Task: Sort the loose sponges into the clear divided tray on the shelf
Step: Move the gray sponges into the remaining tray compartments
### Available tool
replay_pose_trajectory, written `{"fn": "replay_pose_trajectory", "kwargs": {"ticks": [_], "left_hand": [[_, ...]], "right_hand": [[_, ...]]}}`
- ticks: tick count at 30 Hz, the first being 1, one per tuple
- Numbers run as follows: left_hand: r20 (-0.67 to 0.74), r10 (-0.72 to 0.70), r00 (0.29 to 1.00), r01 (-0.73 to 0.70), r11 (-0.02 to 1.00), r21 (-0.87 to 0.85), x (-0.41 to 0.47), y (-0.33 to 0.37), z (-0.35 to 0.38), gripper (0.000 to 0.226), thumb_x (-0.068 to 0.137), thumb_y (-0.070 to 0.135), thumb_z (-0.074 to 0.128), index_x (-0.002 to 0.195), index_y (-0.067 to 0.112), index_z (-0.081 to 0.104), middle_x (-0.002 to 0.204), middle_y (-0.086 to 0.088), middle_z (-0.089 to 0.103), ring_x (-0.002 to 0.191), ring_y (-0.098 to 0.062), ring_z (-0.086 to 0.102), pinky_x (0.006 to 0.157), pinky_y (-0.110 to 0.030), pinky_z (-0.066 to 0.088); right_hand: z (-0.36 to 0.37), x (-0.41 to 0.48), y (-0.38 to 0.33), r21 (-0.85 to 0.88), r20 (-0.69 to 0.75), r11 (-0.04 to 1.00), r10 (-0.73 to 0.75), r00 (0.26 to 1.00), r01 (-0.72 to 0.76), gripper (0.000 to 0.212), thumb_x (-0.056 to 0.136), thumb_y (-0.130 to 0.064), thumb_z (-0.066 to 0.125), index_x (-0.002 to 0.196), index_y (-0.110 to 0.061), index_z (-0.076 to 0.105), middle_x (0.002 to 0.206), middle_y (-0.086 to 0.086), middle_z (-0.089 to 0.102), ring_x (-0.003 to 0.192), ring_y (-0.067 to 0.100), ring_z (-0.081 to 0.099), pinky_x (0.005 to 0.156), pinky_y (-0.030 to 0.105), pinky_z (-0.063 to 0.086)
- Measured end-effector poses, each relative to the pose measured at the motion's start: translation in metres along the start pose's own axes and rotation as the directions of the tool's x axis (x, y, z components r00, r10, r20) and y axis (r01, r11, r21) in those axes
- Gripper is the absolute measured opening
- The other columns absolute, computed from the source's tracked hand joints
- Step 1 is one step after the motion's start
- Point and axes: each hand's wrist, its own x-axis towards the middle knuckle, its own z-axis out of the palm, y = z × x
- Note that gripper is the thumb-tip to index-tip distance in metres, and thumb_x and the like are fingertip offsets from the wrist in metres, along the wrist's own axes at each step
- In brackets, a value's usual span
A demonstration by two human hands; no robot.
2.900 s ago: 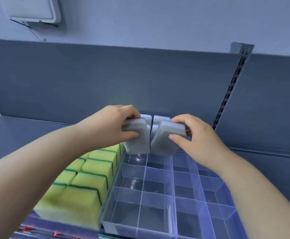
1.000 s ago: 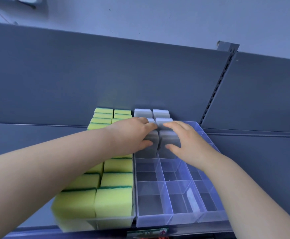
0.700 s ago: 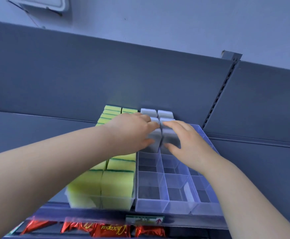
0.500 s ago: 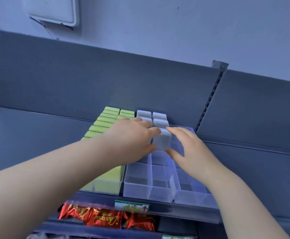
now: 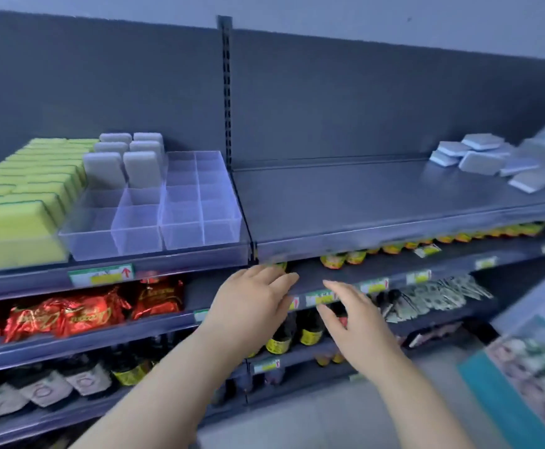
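- Both hands have come off the clear divided tray and dropped below the shelf; my view has swung right.
- Loose sponges: pale grey-white pads, flat in a jumbled heap at the shelf's far right, long sides at mixed angles.
- They lie up and rightward; my right hand is nearer.
- Right hand and left hand: fingers spread, holding nothing.
- Far to the left, the tray holds grey sponges upright.

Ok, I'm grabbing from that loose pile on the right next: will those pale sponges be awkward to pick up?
Probably not. The sponges look like foam blocks, so likely light and squashy. They lie flat and boxy, so rolling seems unlikely. They overlap, so lifting one may nudge its neighbours.
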Motion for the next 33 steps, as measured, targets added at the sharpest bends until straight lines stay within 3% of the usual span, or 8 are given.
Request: {"fn": "replay_pose_trajectory", "kwargs": {"ticks": [3, 8, 10, 13, 20, 25, 33], "left_hand": [[0.051, -0.01, 0.999, 0.011, 1.0, -0.021, 0.001, 0.024, 0.029, 0.039, 0.082, 0.036, 0.041, 0.104, 0.02, 0.069, 0.094, 0.005, 0.07, 0.082, -0.021, 0.067, 0.066, -0.029, 0.054], [0.177, -0.038, 0.984, 0.038, 0.999, 0.003, 0.006, 0.04, 0.072, 0.033, 0.077, 0.035, 0.054, 0.103, 0.022, 0.07, 0.092, 0.006, 0.07, 0.082, -0.02, 0.068, 0.06, -0.031, 0.055], [0.199, -0.031, 0.979, 0.032, 0.999, 0.0, 0.019, 0.046, 0.085, 0.035, 0.08, 0.037, 0.05, 0.104, 0.022, 0.07, 0.093, 0.006, 0.071, 0.083, -0.02, 0.068, 0.061, -0.032, 0.055], [0.157, 0.01, 0.988, -0.002, 0.999, -0.05, 0.056, 0.06, 0.097, 0.043, 0.082, 0.039, 0.037, 0.104, 0.022, 0.07, 0.093, 0.007, 0.07, 0.083, -0.02, 0.067, 0.065, -0.03, 0.054], [-0.013, 0.12, 0.993, -0.121, 0.983, -0.141, 0.175, 0.074, 0.123, 0.044, 0.085, 0.037, 0.039, 0.111, 0.018, 0.068, 0.102, 0.002, 0.069, 0.094, -0.022, 0.065, 0.076, -0.034, 0.053], [-0.072, 0.177, 0.982, -0.188, 0.96, -0.209, 0.257, 0.09, 0.15, 0.041, 0.083, 0.035, 0.039, 0.108, 0.018, 0.068, 0.097, 0.003, 0.069, 0.088, -0.022, 0.066, 0.073, -0.034, 0.055], [-0.031, 0.308, 0.951, -0.307, 0.925, -0.223, 0.328, 0.131, 0.187, 0.042, 0.082, 0.038, 0.038, 0.104, 0.023, 0.07, 0.094, 0.009, 0.069, 0.09, -0.015, 0.067, 0.074, -0.03, 0.054]], "right_hand": [[-0.009, -0.033, 0.039, 0.018, -0.019, 0.992, 0.128, 0.992, -0.128, 0.041, 0.091, -0.03, 0.054, 0.131, -0.022, 0.047, 0.127, -0.01, 0.05, 0.119, 0.009, 0.044, 0.093, 0.015, 0.029], [-0.03, -0.062, 0.088, 0.054, -0.075, 0.962, 0.272, 0.959, -0.268, 0.041, 0.09, -0.027, 0.056, 0.13, -0.018, 0.049, 0.122, -0.013, 0.047, 0.122, 0.01, 0.043, 0.093, 0.011, 0.026], [-0.036, -0.06, 0.103, 0.049, -0.088, 0.956, 0.294, 0.952, -0.29, 0.042, 0.09, -0.029, 0.055, 0.131, -0.02, 0.048, 0.127, -0.01, 0.049, 0.122, 0.007, 0.042, 0.093, 0.012, 0.026], [-0.048, -0.043, 0.121, 0.063, -0.114, 0.947, 0.321, 0.94, -0.316, 0.042, 0.091, -0.032, 0.053, 0.131, -0.023, 0.047, 0.127, -0.013, 0.048, 0.118, 0.001, 0.04, 0.094, 0.013, 0.026], [-0.096, 0.035, 0.164, -0.014, -0.19, 0.956, 0.286, 0.939, -0.294, 0.039, 0.091, -0.029, 0.053, 0.129, -0.023, 0.048, 0.123, -0.017, 0.044, 0.117, -0.002, 0.037, 0.095, 0.012, 0.025], [-0.138, 0.084, 0.202, -0.085, -0.279, 0.938, 0.302, 0.912, -0.337, 0.04, 0.091, -0.032, 0.052, 0.13, -0.025, 0.047, 0.124, -0.021, 0.041, 0.119, -0.003, 0.036, 0.098, 0.013, 0.023], [-0.168, 0.086, 0.263, -0.039, -0.357, 0.864, 0.458, 0.814, -0.503, 0.037, 0.092, -0.034, 0.05, 0.129, -0.03, 0.045, 0.121, -0.022, 0.041, 0.114, -0.004, 0.037, 0.094, 0.015, 0.024]]}}
